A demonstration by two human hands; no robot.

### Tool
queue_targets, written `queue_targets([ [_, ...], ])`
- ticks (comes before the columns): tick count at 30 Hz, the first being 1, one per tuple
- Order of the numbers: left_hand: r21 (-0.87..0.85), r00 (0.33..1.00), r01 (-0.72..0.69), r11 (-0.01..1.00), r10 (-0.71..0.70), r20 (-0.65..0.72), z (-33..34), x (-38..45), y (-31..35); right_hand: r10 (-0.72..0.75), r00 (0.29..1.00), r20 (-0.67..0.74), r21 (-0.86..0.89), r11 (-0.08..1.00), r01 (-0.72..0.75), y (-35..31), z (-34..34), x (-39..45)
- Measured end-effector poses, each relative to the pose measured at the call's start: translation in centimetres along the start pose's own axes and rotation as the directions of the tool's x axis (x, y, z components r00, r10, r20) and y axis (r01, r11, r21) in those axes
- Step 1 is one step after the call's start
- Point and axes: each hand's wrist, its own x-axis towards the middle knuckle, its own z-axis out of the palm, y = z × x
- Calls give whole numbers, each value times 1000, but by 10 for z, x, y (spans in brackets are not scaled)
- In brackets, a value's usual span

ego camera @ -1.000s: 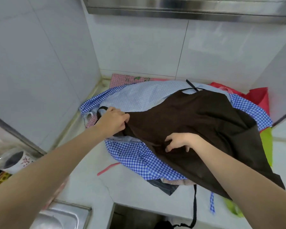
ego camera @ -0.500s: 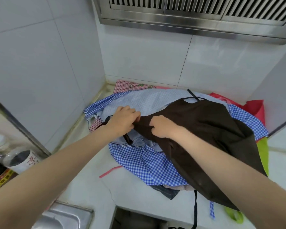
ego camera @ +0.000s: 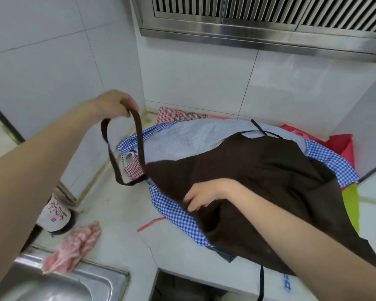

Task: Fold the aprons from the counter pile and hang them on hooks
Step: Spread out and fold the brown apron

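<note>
Hands work apart: the left hand [ego camera: 115, 103] pinches the neck loop [ego camera: 126, 148] of a brown apron [ego camera: 258, 181] and holds it raised above the desk [ego camera: 117, 213]; the right hand [ego camera: 206, 193] grips the apron's near edge atop the pile [ego camera: 182, 135] in the desk's back corner. Judging from this, lifting by the loop could drag the checked aprons beneath toward the front edge. At the near left, the sink [ego camera: 59, 283] has a pink crumpled bag [ego camera: 74, 246] on its rim; its inside looks bare.
</note>
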Motion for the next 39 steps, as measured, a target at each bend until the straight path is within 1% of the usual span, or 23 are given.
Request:
queue_targets([
  [1, 139, 973, -17, 990, -16, 229, 4, -3, 2, -15, 1000, 15, 14, 1000, 15, -1, 4, 6],
  [2, 291, 903, -54, 955, -78, 423, 12, -6, 6, -30, 1000, 5, 52, 998, 30, 1, 5, 7],
  [3, 406, 828, -111, 907, -142, 542, 24, -9, 8, -38, 998, -43, 87, 995, 41, 5, 0, 5],
  [4, 462, 777, -166, 871, -174, 606, 37, -10, 11, -31, 993, -115, 114, 993, 44, 11, -8, 0],
  [5, 454, 745, -203, 867, -164, 646, 56, -9, 16, -1, 981, -193, 137, 990, 28, 24, -16, -5],
  [8, 281, 743, -272, 921, 15, 669, 114, -11, 32, 108, 924, -366, 172, 984, -46, 69, -35, -23],
  [12, 102, 731, -295, 950, 155, 664, 195, -18, 65, 307, 874, -376, 249, 942, -224, 147, -23, -50],
  [15, 44, 729, -228, 973, 140, 670, 244, -23, 86, 411, 832, -374, 192, 911, -364, 197, 6, -65],
  [17, 45, 743, -158, 986, 89, 663, 270, -26, 95, 421, 814, -400, 167, 907, -388, 219, 26, -68],
  [19, 58, 756, -86, 995, 27, 654, 293, -25, 106, 402, 770, -495, 165, 914, -371, 235, 37, -70],
  [20, 58, 766, -56, 997, 6, 643, 301, -25, 108, 375, 732, -569, 157, 923, -352, 238, 38, -70],
  [22, 43, 784, -25, 999, -7, 620, 311, -21, 115, 317, 617, -720, 133, 936, -325, 239, 34, -68],
  [24, 38, 797, -52, 998, 18, 604, 313, -17, 119, 328, 520, -789, 132, 917, -377, 237, 24, -62],
  [25, 30, 794, -78, 996, 44, 606, 311, -16, 119, 369, 503, -782, 152, 895, -420, 237, 19, -58],
  [28, -36, 765, -126, 991, 120, 633, 302, -14, 118, 488, 538, -688, 130, 812, -569, 239, 9, -48],
  [29, -80, 742, -117, 990, 141, 655, 298, -15, 117, 507, 529, -681, 131, 794, -594, 241, 6, -47],
  [31, -140, 687, -68, 988, 148, 711, 293, -15, 113, 525, 441, -729, 241, 798, -552, 248, -8, -53],
  [32, -125, 659, -47, 991, 125, 742, 290, -15, 110, 519, 376, -767, 320, 819, -477, 250, -19, -59],
  [34, -35, 599, -25, 999, 43, 799, 285, -13, 106, 473, 242, -847, 395, 865, -309, 248, -52, -76],
  [35, 17, 577, -52, 998, 16, 817, 284, -12, 105, 447, 173, -878, 401, 882, -246, 244, -71, -90],
  [37, 113, 561, -144, 983, -13, 827, 282, -8, 101, 353, 49, -934, 336, 918, -213, 231, -110, -122],
  [38, 150, 566, -193, 970, -14, 824, 281, -5, 103, 284, 15, -959, 274, 935, -226, 223, -126, -141],
  [39, 176, 570, -234, 956, -12, 822, 280, -4, 106, 226, 11, -974, 216, 944, -250, 215, -138, -156],
])
